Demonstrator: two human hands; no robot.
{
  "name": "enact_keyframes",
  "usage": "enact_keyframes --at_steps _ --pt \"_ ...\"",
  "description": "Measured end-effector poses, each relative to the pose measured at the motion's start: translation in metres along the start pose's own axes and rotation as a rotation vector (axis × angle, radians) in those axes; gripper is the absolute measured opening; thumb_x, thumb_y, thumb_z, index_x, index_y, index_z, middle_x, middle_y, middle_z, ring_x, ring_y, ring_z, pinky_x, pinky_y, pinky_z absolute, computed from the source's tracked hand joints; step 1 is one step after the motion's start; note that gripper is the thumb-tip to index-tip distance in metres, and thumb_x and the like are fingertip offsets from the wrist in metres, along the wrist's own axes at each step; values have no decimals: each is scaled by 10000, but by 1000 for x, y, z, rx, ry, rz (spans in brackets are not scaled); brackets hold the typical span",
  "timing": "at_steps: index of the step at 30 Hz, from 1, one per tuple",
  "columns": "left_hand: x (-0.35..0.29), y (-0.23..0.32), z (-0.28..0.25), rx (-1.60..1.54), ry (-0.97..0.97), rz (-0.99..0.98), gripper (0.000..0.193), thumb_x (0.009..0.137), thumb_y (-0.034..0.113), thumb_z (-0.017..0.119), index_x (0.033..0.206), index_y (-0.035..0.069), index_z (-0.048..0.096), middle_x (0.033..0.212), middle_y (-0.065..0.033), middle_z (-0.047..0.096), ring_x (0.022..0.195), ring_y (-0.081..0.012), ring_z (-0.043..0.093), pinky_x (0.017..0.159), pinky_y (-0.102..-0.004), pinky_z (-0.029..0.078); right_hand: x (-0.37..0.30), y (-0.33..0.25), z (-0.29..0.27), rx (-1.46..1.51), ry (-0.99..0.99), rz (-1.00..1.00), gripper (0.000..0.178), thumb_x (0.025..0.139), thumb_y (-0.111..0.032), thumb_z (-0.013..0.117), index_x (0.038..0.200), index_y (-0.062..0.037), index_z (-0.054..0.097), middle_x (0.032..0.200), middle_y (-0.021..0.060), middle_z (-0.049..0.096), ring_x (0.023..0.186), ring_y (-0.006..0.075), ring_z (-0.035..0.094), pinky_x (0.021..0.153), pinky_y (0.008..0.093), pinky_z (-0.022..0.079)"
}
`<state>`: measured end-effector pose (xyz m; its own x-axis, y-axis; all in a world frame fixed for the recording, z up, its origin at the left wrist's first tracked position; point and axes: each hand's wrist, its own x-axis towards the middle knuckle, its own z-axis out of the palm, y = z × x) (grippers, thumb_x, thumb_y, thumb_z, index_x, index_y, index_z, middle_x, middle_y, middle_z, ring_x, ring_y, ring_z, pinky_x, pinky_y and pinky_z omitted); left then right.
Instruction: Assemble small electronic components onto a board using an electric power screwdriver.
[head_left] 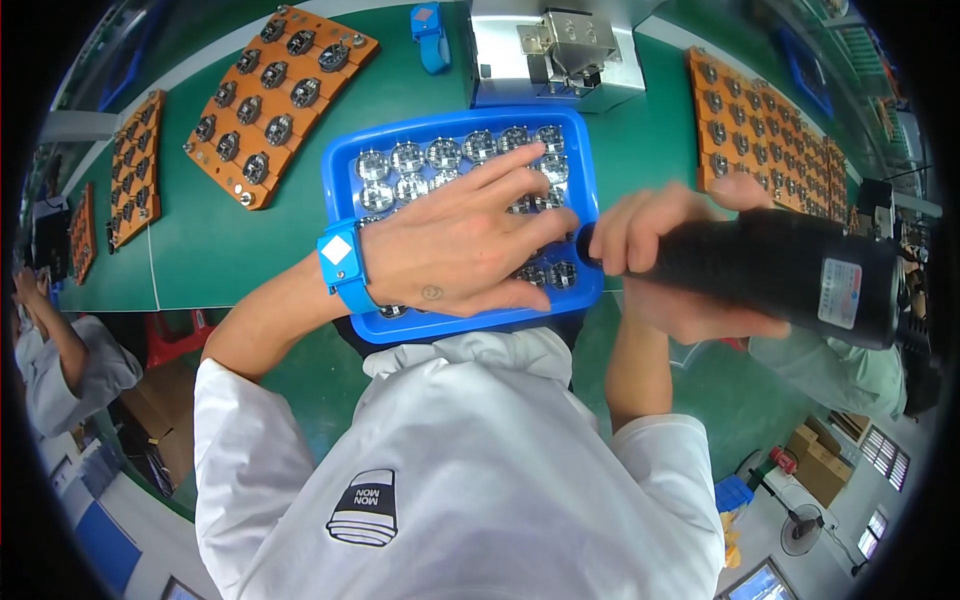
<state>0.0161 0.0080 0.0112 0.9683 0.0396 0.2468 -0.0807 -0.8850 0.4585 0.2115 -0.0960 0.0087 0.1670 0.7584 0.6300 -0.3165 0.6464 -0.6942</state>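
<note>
A blue plastic tray (590, 170) stands near the green bench's front edge, holding rows of small round parts (443, 153), shiny and clear-silver. Over it lies my left hand (460, 240), fingers spread and reaching toward the tray's right side; it hides many of the parts. Whether its fingertips touch any part I cannot tell. A blue strap (342, 262) with a white diamond circles my left wrist. Fingers of my right hand (660, 235) wrap around a black electric screwdriver (770, 265), held tilted, its narrow front end pointing left at the tray's right rim. The bit's tip is not visible.
Behind the tray stands a metal machine (555, 60), with a blue wrist strap (430, 38) beside it. Orange fixture boards (280, 100) bearing round parts sit left, and more orange boards (760, 140) sit right. A co-worker's arms (50, 330) show at far left.
</note>
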Motion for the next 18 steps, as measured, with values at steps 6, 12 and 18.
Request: enact_keyframes --at_steps 6,12,18 --pt "3 3 -4 24 -20 -8 698 896 554 700 1309 7 566 1262 -259 528 1393 -499 404 1179 -555 349 -3 3 0 16 37 17 1055 826 -932 359 1449 -83 314 741 109 552 524 238 550 494 394 511" --pt "3 0 -3 -13 -22 6 689 898 537 699 1290 -12 555 1238 -225 568 1321 -451 462 1199 -569 329 -7 11 1 42 7 -47 1074 825 -934 355 1476 -82 290 753 112 554 531 242 549 513 400 512" --pt "3 0 1 -40 4 22 688 898 536 693 1285 -16 551 1209 -182 604 1250 -393 514 1219 -582 304 -5 -3 12 -73 116 -22 1093 855 -914 333 1556 -81 236 705 99 530 487 230 527 468 391 496"
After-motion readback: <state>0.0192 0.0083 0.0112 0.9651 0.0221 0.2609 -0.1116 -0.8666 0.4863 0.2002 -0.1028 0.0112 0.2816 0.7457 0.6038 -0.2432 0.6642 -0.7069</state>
